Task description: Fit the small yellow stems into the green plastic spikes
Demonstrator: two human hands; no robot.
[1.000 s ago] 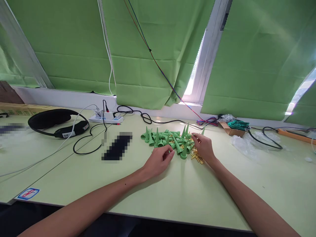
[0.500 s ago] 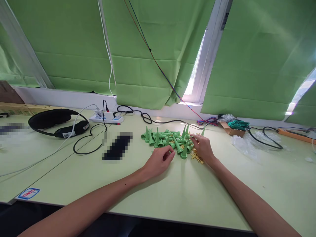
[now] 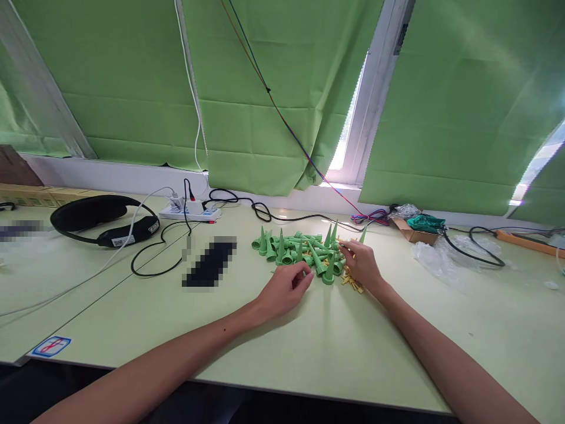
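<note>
Green hollow plastic cones, some upright and some on their sides, form a heap on the table. Small yellow pieces lie at the heap's right side, partly under my right hand. The thumb and forefinger of that hand are pinched together at the heap's right edge; what sits between them is too small to make out. My left hand rests at the front left of the heap with its fingers curled in towards the thumb. Anything inside that curl is hidden.
Left on the table are a black headset-like band, a power strip with cables, and a blurred dark rectangle. At the back right stand a small cardboard box with a green packet and clear plastic bags.
My right fingertips have shifted very slightly, and a green rounded end that showed beside them is no longer seen there. My left hand stays in place.
</note>
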